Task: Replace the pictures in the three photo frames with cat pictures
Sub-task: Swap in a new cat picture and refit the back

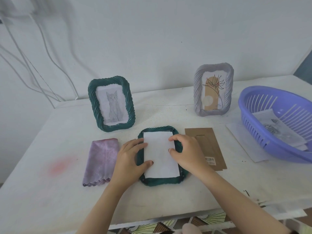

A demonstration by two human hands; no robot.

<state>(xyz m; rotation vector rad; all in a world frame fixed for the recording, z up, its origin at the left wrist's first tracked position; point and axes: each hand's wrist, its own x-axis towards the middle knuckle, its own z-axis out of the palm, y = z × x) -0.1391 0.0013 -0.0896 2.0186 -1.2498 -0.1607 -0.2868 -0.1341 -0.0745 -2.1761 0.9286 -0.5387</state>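
Likely a home, covered table point(50, 191), plastic basket point(241, 103)

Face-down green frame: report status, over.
Left hand, right hand pressing white sheet onto face-down green frame. Backing board off, lying beside it. Nothing blocking.

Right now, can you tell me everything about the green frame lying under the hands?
The dark green frame lies flat on the white table, back side up, its border twisted like rope. A white sheet rests in its open back. The left hand and right hand lie over its side edges, fingertips on the sheet.
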